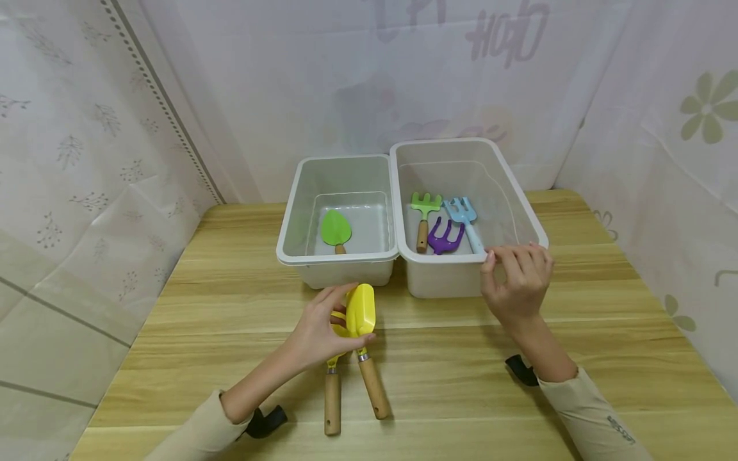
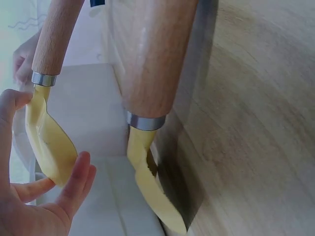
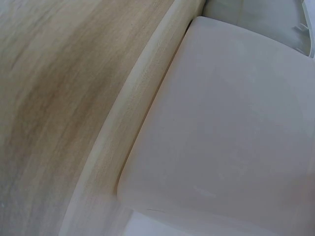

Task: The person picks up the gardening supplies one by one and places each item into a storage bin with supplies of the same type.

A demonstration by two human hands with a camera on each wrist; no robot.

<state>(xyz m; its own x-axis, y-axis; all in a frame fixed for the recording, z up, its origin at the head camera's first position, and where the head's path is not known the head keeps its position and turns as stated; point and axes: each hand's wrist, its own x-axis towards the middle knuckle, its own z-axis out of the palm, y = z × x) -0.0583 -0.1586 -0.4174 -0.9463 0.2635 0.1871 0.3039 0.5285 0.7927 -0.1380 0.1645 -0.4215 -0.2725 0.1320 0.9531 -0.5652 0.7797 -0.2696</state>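
Observation:
My left hand [image 1: 318, 331] pinches a yellow hand shovel [image 1: 362, 308] by its blade, thumb on one edge and fingers on the other. The shovel's wooden handle points back toward me. Beside it, a second yellow garden tool [image 2: 153, 191] with a wooden handle lies on the table; in the head view my left hand partly hides its head. My right hand [image 1: 517, 282] grips the front rim of the right bin [image 1: 444, 276], fingers over the edge and thumb at the rim. In that bin lie a green rake [image 1: 425, 206], a purple fork [image 1: 445, 242] and a light-blue fork [image 1: 464, 214].
A smaller, pale bin [image 1: 346, 261] stands against the left side of the larger one, holding a green leaf-shaped trowel [image 1: 336, 227]. Both bins are on a wood-grain table [image 1: 230, 288], near its back edge. Printed curtains [image 1: 259, 96] hang behind and at both sides.

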